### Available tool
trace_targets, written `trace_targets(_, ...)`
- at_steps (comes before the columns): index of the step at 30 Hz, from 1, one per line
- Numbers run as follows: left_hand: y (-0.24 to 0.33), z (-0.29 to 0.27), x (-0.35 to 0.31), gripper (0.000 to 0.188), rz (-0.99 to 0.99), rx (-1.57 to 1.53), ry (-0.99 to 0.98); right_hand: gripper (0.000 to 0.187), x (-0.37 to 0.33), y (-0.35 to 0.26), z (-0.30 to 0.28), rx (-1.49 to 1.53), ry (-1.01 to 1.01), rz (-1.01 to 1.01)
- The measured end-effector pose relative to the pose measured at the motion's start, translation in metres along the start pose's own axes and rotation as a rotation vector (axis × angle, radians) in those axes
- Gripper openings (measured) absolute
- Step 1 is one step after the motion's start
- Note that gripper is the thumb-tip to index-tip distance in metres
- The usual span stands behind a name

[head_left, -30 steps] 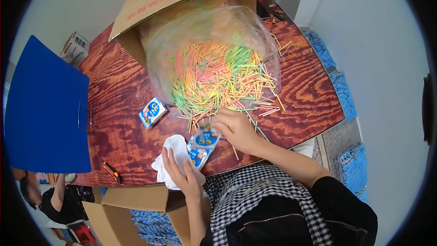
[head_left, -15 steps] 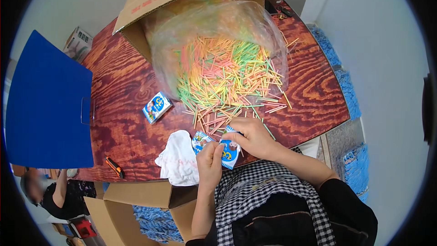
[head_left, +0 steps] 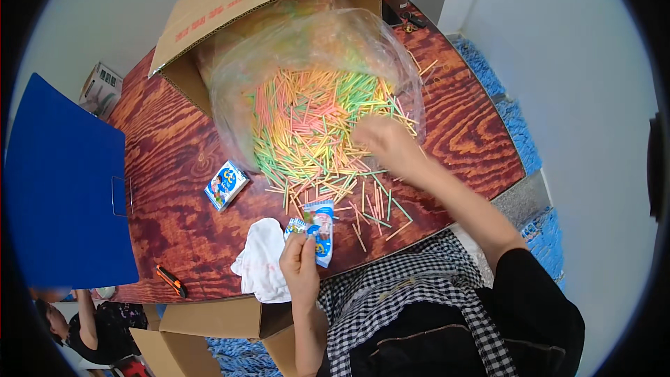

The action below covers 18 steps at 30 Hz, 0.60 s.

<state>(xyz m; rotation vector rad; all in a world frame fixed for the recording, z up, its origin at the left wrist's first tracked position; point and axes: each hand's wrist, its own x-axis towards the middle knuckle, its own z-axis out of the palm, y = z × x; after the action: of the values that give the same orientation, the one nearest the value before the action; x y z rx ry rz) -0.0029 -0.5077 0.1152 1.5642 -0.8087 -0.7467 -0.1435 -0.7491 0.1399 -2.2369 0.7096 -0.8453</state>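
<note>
My left hand (head_left: 300, 262) is closed on a blue-and-white printed packet (head_left: 323, 222) near the table's front edge. A second, smaller-looking packet (head_left: 294, 226) shows at the same fingers; I cannot tell whether it is gripped too. My right hand (head_left: 386, 141) is over the right side of a heap of thin pink, yellow and green sticks (head_left: 307, 119), its fingers smeared by motion. The sticks spill from a clear plastic bag (head_left: 227, 108) inside a tipped cardboard box (head_left: 183, 87). Several loose sticks (head_left: 377, 209) lie in front of the heap.
Another blue-and-white packet (head_left: 226, 185) lies left of the sticks. A white cloth (head_left: 264, 265) and an orange-black box cutter (head_left: 171, 281) are nearer the front edge. A blue board (head_left: 66, 188) stands at left. Below is an open carton (head_left: 185, 318); a person (head_left: 101, 324) is at lower left.
My right hand has left the packets and moved up and away to the stick heap. My left hand keeps its hold, slightly lower left. More loose sticks show at the front, and the view has shifted.
</note>
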Motion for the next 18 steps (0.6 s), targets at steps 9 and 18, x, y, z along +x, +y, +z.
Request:
trace_targets(9, 0.012, 0.017, 0.01, 0.01, 0.108, 0.085, -0.032, 0.019, 0.059, 0.079, -0.005, -0.944, -0.054, -0.482)
trace_targets(18, 0.007, 0.019, 0.01, 0.01, 0.14, 0.14, -0.046, 0.014, 0.074, 0.079, -0.013, -0.896, -0.061, -0.669)
